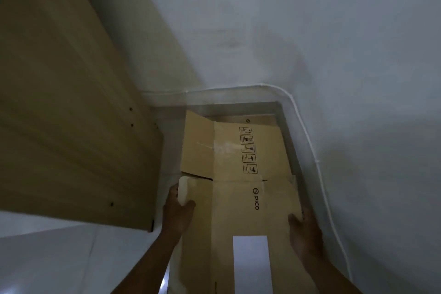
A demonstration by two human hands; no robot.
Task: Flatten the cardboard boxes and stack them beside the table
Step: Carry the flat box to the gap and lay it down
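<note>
— Cardboard, brown and already pressed flat: that is the PICO box (241, 227) I have between both hands. My left hand (177, 212) is closed on its left edge, thumb on top, fingers curled under a pale taped flap. My right hand (304, 231) is closed on the right edge in the same way.

— Where does it go?

— Onto the flattened box (235, 148) lying on the floor, in the gap between the worktop (71, 102) and the wall (334, 55). That box lies straight ahead of my hands, farther from me, and the near end of it is just under the front edge of the held one.

— Long axis?

— Both run away from me, parallel to the worktop's side. Neither hand is nearer, so I judge a straight push forward and down should square them up.
</note>
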